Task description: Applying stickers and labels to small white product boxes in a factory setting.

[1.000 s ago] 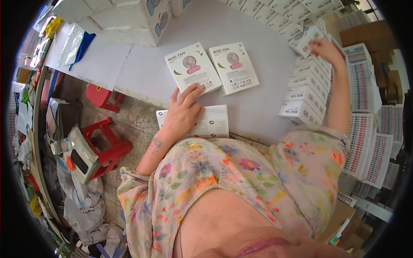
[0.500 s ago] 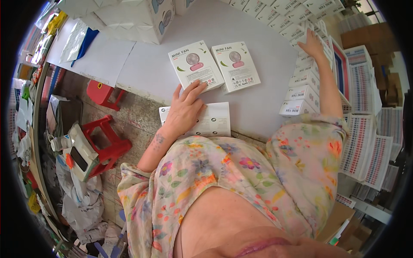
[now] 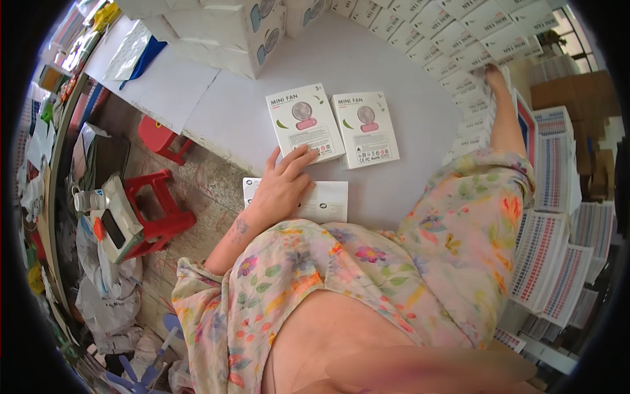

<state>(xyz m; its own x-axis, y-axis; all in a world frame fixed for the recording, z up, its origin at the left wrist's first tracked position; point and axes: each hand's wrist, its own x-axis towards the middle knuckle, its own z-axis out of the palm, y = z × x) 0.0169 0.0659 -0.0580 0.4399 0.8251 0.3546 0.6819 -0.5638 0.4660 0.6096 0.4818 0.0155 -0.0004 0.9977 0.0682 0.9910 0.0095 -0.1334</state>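
My left hand (image 3: 285,187) lies flat with its fingers apart. Its fingertips rest on the lower edge of a white fan box (image 3: 304,121) printed with a pink handheld fan. Beside that box, on its right, lies a similar fan box (image 3: 366,130). Under my left hand and wrist is a white printed sheet (image 3: 330,199) at the table's near edge. My right arm reaches far out to the right, where my right hand (image 3: 495,77) is at the end of the stacked small white boxes (image 3: 474,98). Its fingers are hidden, so any hold on a box cannot be made out.
Rows of white boxes (image 3: 453,29) line the far right of the grey table (image 3: 223,105). Larger white cartons (image 3: 216,36) stand at the back. Red stools (image 3: 161,207) are on the floor at left. Stacked printed sheets (image 3: 541,262) sit at right.
The view has shifted, so the table and boxes appear lower. My right hand, spread over the boxes before, now reaches farther along the stack with fingers out of sight. My left hand stays put.
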